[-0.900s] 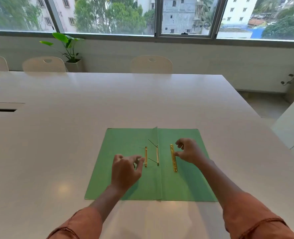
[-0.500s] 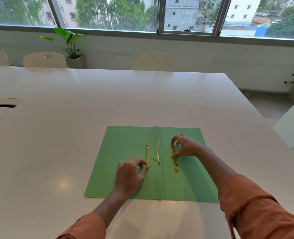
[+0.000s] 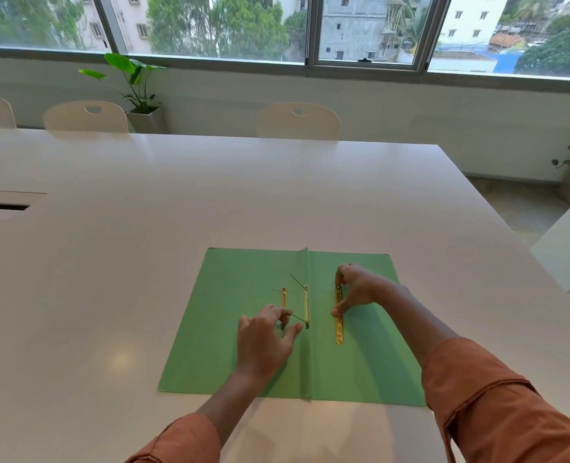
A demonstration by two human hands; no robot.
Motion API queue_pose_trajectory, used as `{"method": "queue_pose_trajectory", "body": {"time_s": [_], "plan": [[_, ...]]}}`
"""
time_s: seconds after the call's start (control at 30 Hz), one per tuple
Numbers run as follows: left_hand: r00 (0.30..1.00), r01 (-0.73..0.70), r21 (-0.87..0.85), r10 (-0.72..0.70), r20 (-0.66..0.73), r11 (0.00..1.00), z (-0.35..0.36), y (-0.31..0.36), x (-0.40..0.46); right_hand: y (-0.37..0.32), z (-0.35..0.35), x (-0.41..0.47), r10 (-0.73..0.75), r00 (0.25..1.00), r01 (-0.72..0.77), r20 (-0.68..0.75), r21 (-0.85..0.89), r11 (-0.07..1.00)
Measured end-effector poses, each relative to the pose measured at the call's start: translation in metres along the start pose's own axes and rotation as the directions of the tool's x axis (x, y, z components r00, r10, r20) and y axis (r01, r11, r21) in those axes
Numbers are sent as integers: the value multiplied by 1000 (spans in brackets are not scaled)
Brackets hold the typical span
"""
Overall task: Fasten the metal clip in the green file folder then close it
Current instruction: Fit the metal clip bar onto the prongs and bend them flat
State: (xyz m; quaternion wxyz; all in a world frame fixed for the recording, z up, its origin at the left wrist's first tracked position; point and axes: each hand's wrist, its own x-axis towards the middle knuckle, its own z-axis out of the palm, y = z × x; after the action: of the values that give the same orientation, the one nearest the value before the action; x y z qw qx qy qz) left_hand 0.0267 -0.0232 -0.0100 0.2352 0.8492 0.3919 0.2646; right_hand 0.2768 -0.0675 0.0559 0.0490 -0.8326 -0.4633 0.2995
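Observation:
The green file folder (image 3: 230, 332) lies open flat on the white table, spine toward me. At its spine sits the gold fastener base (image 3: 306, 304) with two thin prongs sticking up and leftward. A short gold strip (image 3: 283, 297) lies on the left leaf. A longer gold bar (image 3: 339, 329) lies on the right leaf. My right hand (image 3: 360, 289) pinches the far half of that bar between thumb and fingers. My left hand (image 3: 263, 342) rests on the left leaf, its fingers spread at the near prong and the short strip's near end.
The white table (image 3: 143, 248) has a cable slot (image 3: 3, 206) at the far left. White chairs (image 3: 298, 121) stand along the far edge, with a potted plant (image 3: 140, 95) under the window. Another white surface (image 3: 567, 248) edges in at the right.
My right hand has closed onto the far half of the long gold bar. My left hand has moved forward to the near prong and short strip.

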Motion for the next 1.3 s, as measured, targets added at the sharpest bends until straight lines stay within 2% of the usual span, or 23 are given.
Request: {"method": "queue_pose_trajectory", "body": {"time_s": [0.2, 0.5, 0.67, 0.77, 0.97, 1.3], "plan": [[999, 48, -140, -47, 9, 989, 3, 7, 0, 1, 3, -2, -30, 1000, 30, 3, 67, 997], [999, -9, -403, -8, -42, 915, 10, 6, -1, -2, 19, -9, -106, 994, 110, -32, 390, 914], [996, -45, -475, 2, -90, 879, 13, 4, -1, -2, 26, -18, -103, 991, 134, -86, 617, 776], [994, -27, -525, -34, -106, 850, 13, 5, -1, -8, 27, -20, -77, 988, 151, -133, 748, 646], [992, -11, -524, -56, -111, 851, 13, 4, -2, -31, 25, -20, -137, 981, 182, -135, 881, 437], [993, -12, -531, -52, -107, 847, 12, 2, -2, -52, 29, -15, -165, 978, 192, -128, 858, 476]]}}
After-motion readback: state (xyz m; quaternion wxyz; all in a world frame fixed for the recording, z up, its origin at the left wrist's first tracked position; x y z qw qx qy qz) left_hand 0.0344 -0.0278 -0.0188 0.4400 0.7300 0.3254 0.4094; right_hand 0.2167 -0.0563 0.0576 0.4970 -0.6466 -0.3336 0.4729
